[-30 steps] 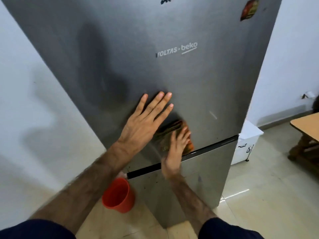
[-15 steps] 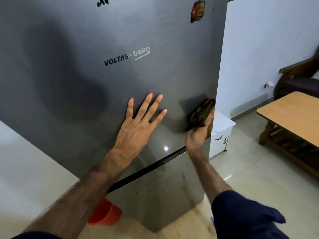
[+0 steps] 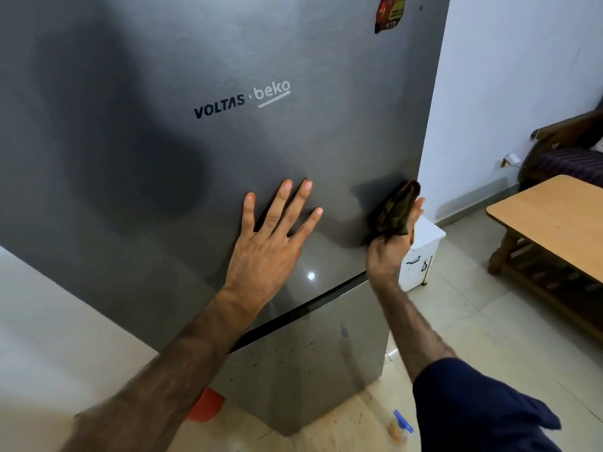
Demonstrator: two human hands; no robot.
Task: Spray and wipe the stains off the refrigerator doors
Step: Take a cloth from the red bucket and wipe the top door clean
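Observation:
A tall grey refrigerator fills the view; its upper door (image 3: 228, 141) carries a brand logo and a red magnet at the top right. The lower door (image 3: 310, 363) shows small dark marks. My left hand (image 3: 270, 252) lies flat on the upper door with fingers spread. My right hand (image 3: 391, 246) presses a dark crumpled cloth (image 3: 393, 210) against the upper door's right edge, just above the gap between the doors. A spray bottle (image 3: 399, 425) with a blue head lies on the floor by the fridge's front right corner.
An orange bucket (image 3: 205, 404) stands on the floor left of the fridge base. A small white cabinet (image 3: 421, 256) sits right of the fridge. A wooden table (image 3: 554, 220) and a dark sofa (image 3: 567, 148) stand further right, by the white wall.
My right hand carried the cloth from the middle of the upper door's bottom to its right edge. The view swung right. My left hand stayed flat on the door.

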